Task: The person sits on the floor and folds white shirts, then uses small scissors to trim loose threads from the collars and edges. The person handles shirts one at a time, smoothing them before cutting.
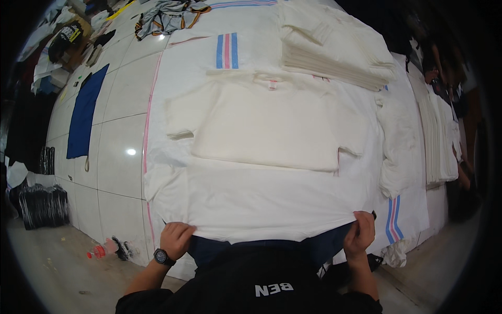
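Nearest the lens, a black shirt is worn, lettering printed on its front. Beyond, a pale tiled floor is seen, partly covered by a white sheet marked with blue and pink stripes. On the sheet, directly in front of the body, a white cloth is spread, its near edge drawn out between both hands. Just past it, a cream short-sleeved shirt is laid flat, neckline pointed away. Behind that, toward the right, a thick stack of cream fabric is piled. On bare tiles at left, a blue cloth is laid. By the left hand, fingers closed, one end of the white cloth's edge is gripped; by the right hand, the other end is pinched. A dark wristwatch is worn at the left wrist.
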A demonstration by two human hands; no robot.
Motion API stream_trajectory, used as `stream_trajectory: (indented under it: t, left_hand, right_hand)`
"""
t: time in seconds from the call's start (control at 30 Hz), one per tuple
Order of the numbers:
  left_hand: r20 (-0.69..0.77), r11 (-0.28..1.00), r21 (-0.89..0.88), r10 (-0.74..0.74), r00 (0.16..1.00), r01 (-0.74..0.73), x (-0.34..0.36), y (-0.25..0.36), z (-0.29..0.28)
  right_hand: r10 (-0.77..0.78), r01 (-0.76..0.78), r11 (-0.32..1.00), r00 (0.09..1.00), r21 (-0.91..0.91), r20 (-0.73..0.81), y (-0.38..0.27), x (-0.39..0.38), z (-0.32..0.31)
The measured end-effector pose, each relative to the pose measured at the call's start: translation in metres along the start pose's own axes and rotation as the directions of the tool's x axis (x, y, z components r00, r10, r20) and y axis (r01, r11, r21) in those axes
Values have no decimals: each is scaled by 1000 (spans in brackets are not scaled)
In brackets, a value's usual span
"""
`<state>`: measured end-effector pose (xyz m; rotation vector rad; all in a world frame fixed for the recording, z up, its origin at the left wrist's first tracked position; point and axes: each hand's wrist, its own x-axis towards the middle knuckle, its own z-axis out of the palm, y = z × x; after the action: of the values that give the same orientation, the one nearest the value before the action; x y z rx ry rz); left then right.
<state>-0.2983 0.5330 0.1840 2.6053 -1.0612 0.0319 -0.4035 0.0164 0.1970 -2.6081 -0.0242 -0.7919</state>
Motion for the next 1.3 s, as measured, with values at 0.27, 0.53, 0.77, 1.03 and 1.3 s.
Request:
stream_trajectory:
  t: [0.27, 0.53, 0.77, 1.03, 1.3]
  left_hand:
    - [-542, 875, -156, -464, 700, 459, 114, -10, -52]
    - [-437, 851, -396, -506, 743, 347, 291, -122, -27]
    - [-88, 875, -36, -484, 871, 482, 417, -214, 65]
    - [-440, 955, 135, -180, 880, 263, 440, -221, 126]
    - [-207, 967, -141, -238, 949, 212, 448, -141, 213]
  right_hand:
    - [127, -138, 990, 925, -4, -357, 4, 99, 45]
    - [126, -118, 992, 965, 47, -232, 95, 245, 127]
    - [325, -285, 929, 934, -234, 150, 189, 285, 254]
    - [86, -84, 942, 996, -325, -8, 192, 263, 303]
    - [-55, 74, 990, 987, -122, 154, 145, 245, 363]
